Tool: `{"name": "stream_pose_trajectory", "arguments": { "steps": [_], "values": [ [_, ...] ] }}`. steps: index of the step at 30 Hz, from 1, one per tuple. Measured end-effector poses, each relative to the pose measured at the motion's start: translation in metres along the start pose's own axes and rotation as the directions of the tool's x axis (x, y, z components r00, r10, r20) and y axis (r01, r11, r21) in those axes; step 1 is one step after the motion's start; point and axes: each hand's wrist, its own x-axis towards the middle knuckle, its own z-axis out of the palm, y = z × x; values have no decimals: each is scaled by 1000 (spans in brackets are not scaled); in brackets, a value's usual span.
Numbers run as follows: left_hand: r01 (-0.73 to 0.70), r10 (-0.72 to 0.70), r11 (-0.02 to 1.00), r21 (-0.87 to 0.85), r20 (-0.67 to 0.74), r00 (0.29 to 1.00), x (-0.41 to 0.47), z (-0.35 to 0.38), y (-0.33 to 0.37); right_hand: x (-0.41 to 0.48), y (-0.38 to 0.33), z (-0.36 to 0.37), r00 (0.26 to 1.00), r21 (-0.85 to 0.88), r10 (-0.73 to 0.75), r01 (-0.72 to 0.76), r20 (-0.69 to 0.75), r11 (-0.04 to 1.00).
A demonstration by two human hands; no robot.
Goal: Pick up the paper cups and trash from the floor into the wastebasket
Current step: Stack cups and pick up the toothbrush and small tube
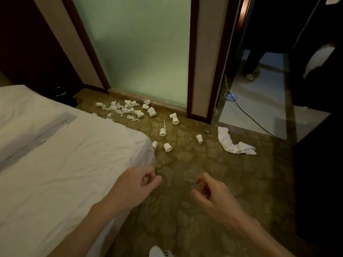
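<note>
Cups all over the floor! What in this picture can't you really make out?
Head view:
Wastebasket: not in frame; the dark shape beside the bed is too dim to name.
Small dark object on the carpet: too small to identify.
Far heap of paper cups and scraps: too small, overlapping, uncountable.
Left hand: curled fingers hide whether it holds anything.
Person in the doorway: only a leg and shoe show; darkness hides the rest.
</note>
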Motion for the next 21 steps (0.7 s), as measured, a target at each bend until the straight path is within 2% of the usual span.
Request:
{"name": "stream_pose_trajectory", "arguments": {
  "steps": [5,8,16,21],
  "values": [
    [90,-83,987,-131,56,995,77,14,-53,80,21,9,993,-10,102,-102,54,995],
    [149,-136,977,-152,92,986,131,24,-81,140,38,12,984,-7,150,-150,100,989],
    [254,-260,965,55,123,958,299,8,-132,331,60,3,950,109,207,-237,233,965],
    [352,-352,936,12,87,932,381,-6,-167,436,65,-6,931,47,212,-236,298,971]
  ]
}}
